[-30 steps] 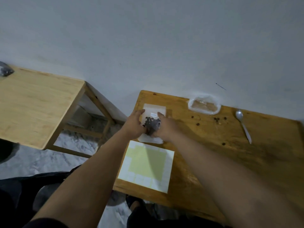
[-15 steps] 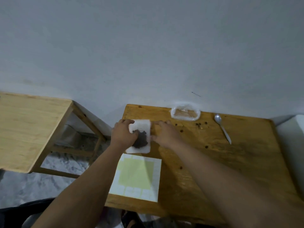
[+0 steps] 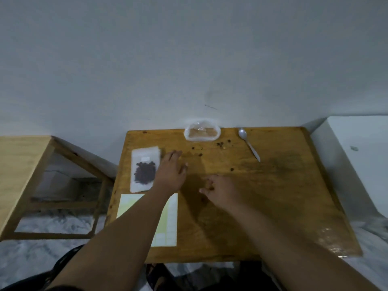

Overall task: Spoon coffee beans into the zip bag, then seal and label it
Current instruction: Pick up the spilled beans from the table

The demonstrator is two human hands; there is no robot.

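Flat on the left part of the table, the zip bag, coffee beans dark in its middle. Just right of it, the left hand, palm down, fingers stretched out, holding nothing. Nearer and further right, the right hand, fingers loosely curled; impossible to tell whether pinching anything. Under the left forearm, a label sheet. Along the far edge, a clear plastic tub, loose beans, a spoon.
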